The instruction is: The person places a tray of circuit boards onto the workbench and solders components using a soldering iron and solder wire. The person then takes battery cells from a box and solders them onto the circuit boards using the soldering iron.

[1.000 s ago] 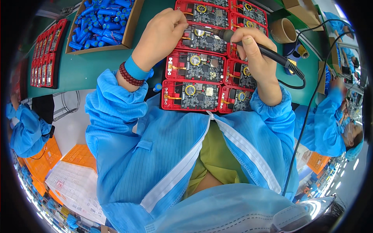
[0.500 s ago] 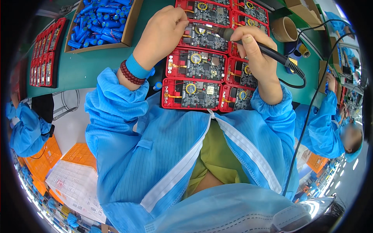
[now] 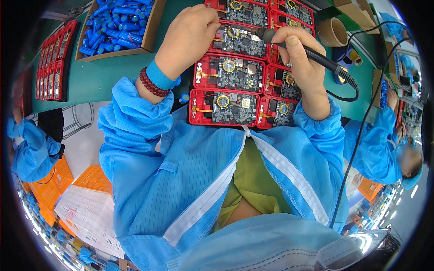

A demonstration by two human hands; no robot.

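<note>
Far left, a cardboard box (image 3: 153, 27) holds blue cylinders (image 3: 120, 27). Rightward, the left hand (image 3: 192, 34) pinches at the left edge of a red case (image 3: 246, 44), central among rows; its content cannot be told. The right hand (image 3: 302, 56) grasps a soldering iron (image 3: 323, 60), shaft above the case.

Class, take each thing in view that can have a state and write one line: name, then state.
Left hand: fingers pinched together; anything between them is unclear.
Right hand: closed around the soldering iron.
Soldering iron: held; heat cannot be told.
Red cases: open, circuit boards showing.
Cardboard box: open, filled with blue batteries.
Blue jacket: worn, unzipped at the neck.
Wristband: worn on left wrist.
Bead bracelet: worn beside it.
</note>
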